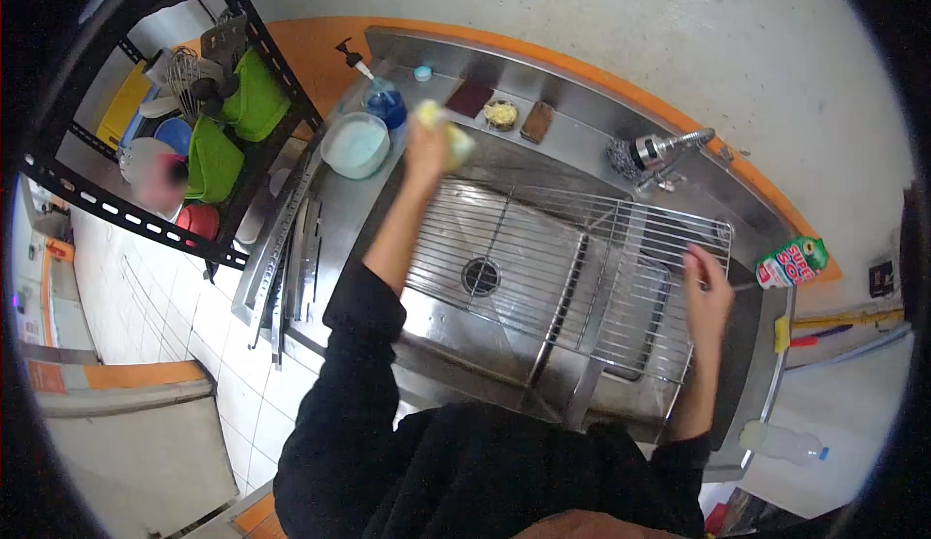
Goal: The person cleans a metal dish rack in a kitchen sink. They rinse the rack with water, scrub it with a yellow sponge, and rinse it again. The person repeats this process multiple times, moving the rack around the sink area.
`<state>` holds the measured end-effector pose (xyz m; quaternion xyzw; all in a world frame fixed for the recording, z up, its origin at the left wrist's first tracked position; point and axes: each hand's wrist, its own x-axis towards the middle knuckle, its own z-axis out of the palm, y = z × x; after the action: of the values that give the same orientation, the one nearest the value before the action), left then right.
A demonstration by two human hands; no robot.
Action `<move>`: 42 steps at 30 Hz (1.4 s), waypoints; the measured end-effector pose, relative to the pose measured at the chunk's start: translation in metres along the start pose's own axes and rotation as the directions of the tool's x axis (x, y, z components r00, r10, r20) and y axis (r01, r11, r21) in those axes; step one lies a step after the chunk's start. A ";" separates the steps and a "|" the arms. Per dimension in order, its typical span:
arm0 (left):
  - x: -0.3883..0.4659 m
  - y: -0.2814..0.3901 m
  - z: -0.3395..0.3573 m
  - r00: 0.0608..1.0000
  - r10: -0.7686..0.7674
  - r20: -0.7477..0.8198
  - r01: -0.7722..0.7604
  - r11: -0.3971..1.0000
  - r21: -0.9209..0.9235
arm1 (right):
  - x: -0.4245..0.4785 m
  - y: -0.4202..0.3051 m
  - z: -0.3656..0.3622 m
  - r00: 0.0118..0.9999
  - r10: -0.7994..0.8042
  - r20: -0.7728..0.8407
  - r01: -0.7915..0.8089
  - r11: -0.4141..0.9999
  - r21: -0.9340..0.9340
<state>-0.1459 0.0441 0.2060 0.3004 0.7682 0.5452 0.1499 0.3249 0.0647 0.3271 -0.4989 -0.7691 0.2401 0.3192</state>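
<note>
A yellow-green sponge (460, 147), blurred by motion, is in my left hand (427, 147) above the sink's back left corner. A blue soap pump bottle (385, 104) and a round tub of pale liquid (356, 144) stand just left of that hand. My right hand (709, 299) is around the right rim of a wire rack (538, 248), its fingers partly curled. The rack lies across the top of a double stainless steel sink (465, 335). Through its wires I see a drain (481, 277) and, in the right basin, a metal tray (640, 321).
Along the back ledge lie a dark red scouring pad (469, 98), a small bowl of yellowish bits (500, 114), a brown pad (537, 122) and steel wool (623, 158) near the faucet (654, 152). Metal rails (294, 262) lie at left beside a shelf rack (138, 230). A green packet (793, 262) sits right.
</note>
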 end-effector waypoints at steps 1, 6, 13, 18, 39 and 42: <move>-0.045 0.043 0.034 0.971 -0.018 0.239 0.082 0.961 -0.262 | -0.010 -0.010 0.012 1.000 0.008 0.011 -0.008 0.999 0.040; -0.212 0.100 0.112 0.567 -0.001 0.824 0.556 0.739 -0.381 | -0.032 -0.037 0.092 0.907 -0.420 0.041 0.421 0.896 -0.142; -0.273 0.045 0.120 0.287 0.086 0.954 0.340 0.922 -0.186 | -0.095 0.070 0.051 0.988 -0.141 0.060 0.154 0.901 -0.406; -0.304 -0.044 0.132 0.456 0.086 0.886 -0.520 0.834 0.187 | -0.133 0.082 0.006 0.920 -0.187 -0.344 -0.212 0.500 -0.840; -0.300 -0.065 0.129 0.399 0.169 0.901 -0.543 0.836 0.084 | -0.158 0.073 0.148 0.979 -0.095 0.178 0.201 0.561 -0.803; -0.277 -0.074 0.110 0.502 0.053 0.863 -0.298 0.947 0.116 | -0.146 0.070 0.085 0.984 -0.103 -0.146 -0.016 0.763 -0.646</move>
<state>0.1079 -0.0633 0.0712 0.6214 0.6232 0.2394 0.4102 0.3492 -0.0472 0.1847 -0.5790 -0.7854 -0.0904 0.1994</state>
